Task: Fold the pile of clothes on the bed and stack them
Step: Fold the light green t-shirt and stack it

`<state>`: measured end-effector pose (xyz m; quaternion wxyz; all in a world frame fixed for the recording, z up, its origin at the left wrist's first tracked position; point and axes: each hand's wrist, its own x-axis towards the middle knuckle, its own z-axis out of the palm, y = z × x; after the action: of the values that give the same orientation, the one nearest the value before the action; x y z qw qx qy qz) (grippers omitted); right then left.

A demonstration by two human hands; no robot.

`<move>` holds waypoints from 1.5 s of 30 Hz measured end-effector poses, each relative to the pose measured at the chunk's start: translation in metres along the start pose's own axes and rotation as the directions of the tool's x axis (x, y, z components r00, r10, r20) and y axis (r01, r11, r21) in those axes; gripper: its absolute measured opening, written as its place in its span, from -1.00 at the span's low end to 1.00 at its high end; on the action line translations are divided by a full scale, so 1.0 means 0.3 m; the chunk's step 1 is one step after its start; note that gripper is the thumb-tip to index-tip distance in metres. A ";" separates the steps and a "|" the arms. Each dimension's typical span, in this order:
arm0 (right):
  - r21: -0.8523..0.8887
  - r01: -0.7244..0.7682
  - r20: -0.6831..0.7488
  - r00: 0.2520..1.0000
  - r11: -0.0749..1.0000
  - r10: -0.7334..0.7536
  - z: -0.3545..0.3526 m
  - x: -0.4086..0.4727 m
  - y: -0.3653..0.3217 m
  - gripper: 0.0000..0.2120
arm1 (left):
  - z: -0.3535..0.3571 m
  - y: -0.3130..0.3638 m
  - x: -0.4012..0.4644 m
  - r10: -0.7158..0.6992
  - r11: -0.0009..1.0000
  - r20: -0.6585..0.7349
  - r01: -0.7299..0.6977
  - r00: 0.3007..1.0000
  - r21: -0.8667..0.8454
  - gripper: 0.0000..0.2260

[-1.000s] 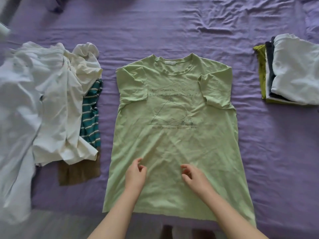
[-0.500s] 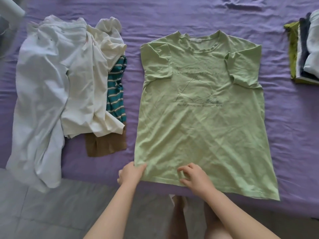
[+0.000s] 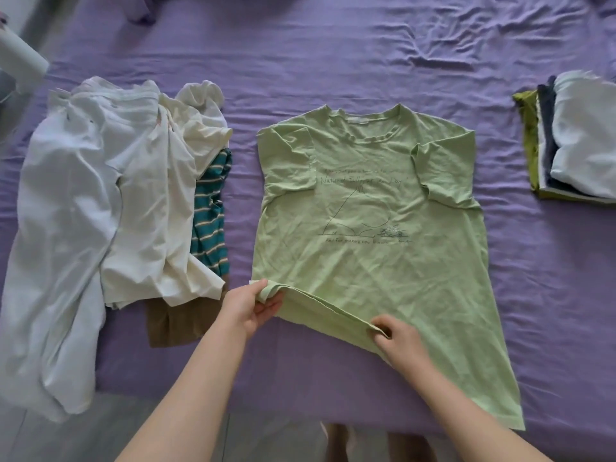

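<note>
A light green T-shirt (image 3: 373, 208) with a line drawing lies face up on the purple bed sheet (image 3: 333, 55), both sleeves folded inward. My left hand (image 3: 248, 306) pinches its lower left hem corner and has lifted it off the sheet. My right hand (image 3: 400, 338) grips the hem further right, so the lower left part is turned up over the sheet. To the left lies the unfolded pile (image 3: 100, 201): white and cream garments over a teal striped top (image 3: 210, 211) and a brown piece (image 3: 180, 321). A folded stack (image 3: 576, 145) sits at the right.
The bed's near edge runs along the bottom, with grey floor (image 3: 100, 428) below it. A white garment hangs over that edge at the left. A white cylindrical object (image 3: 20, 58) shows at the top left corner. Wrinkled purple sheet stretches behind the shirt.
Both hands moved from the shirt's lower middle to its bottom hem, took hold of it and lifted the lower left part up off the sheet. The camera view shifted.
</note>
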<state>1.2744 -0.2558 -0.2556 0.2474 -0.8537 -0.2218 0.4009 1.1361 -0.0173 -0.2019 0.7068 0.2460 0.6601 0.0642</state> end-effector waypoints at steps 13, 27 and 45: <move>-0.007 0.151 -0.087 0.985 0.988 -0.151 -0.524 0.535 -0.231 -0.92 | 0.382 0.337 0.114 0.098 0.954 -0.172 -0.142 0.980 -0.264 -0.86; -0.048 0.157 -0.116 0.980 0.986 -0.162 -0.630 0.864 -0.384 -0.92 | 0.564 0.656 0.335 0.144 0.901 -0.170 -0.201 0.975 -0.386 -0.83; -0.146 0.221 -0.121 0.964 0.964 -0.239 -0.678 1.121 -0.501 -0.67 | 0.736 0.746 0.585 0.266 0.909 -0.182 -0.309 0.947 -0.279 -0.66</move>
<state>1.6040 0.0057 -0.2458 0.2502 -0.8621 -0.3279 0.2944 1.4226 0.1924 -0.2616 0.6709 0.2241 0.6467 0.2855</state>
